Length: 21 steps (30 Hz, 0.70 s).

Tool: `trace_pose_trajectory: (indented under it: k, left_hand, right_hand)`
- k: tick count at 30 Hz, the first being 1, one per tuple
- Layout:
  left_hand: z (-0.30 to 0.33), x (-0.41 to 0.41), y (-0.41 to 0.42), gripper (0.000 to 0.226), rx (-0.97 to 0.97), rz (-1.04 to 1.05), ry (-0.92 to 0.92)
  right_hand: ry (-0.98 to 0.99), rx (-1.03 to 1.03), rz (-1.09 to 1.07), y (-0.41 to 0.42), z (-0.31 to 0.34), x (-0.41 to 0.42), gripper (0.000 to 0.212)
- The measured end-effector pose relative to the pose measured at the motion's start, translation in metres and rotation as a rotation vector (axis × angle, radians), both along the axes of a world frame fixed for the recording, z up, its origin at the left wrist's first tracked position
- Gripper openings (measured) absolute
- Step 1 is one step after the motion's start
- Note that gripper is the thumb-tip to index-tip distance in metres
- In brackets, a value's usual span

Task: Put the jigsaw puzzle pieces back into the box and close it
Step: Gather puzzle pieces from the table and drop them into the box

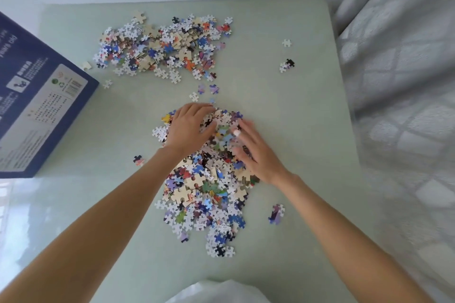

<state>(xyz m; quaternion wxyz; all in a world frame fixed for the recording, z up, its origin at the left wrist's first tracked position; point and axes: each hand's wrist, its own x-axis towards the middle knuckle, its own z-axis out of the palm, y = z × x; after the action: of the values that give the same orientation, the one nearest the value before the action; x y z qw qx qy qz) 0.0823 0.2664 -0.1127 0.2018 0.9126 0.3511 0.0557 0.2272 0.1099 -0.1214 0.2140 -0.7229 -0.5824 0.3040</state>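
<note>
Colourful jigsaw pieces lie in two heaps on a pale green table (283, 110). The far heap (162, 47) sits towards the back. The near heap (206, 192) spreads in front of me. My left hand (188, 128) rests on the top left of the near heap, fingers bent over pieces. My right hand (256, 150) rests on its right side with spread fingers touching pieces. The blue puzzle box (37, 96) lies at the left edge, printed underside up.
Stray pieces lie apart: a few at the right (286, 64), one cluster (277, 214) near my right forearm, one (138, 160) left of my left wrist. A grey patterned curtain (403, 81) hangs at the right. Something white (221, 293) shows at the bottom edge.
</note>
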Motion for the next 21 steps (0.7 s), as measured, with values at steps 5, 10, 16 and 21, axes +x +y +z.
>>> trace_pose_trajectory:
  k: [5,10,16,21]
  left_hand:
    - [-0.005,0.006,0.007,0.047,0.012,-0.02,0.038]
    - [-0.011,0.015,0.019,0.056,-0.016,-0.036,0.139]
    - [-0.004,0.021,0.037,0.062,-0.071,-0.069,0.267]
    - [0.007,0.004,0.015,0.057,-0.159,-0.121,0.279]
  right_hand:
    - [-0.143,0.148,-0.17,0.047,0.011,0.084,0.039]
    - [-0.354,0.017,-0.28,0.116,-0.016,0.182,0.051]
    - [-0.32,-0.14,-0.186,0.131,-0.024,0.165,0.06]
    - [-0.225,-0.091,0.154,0.058,-0.01,0.058,0.073]
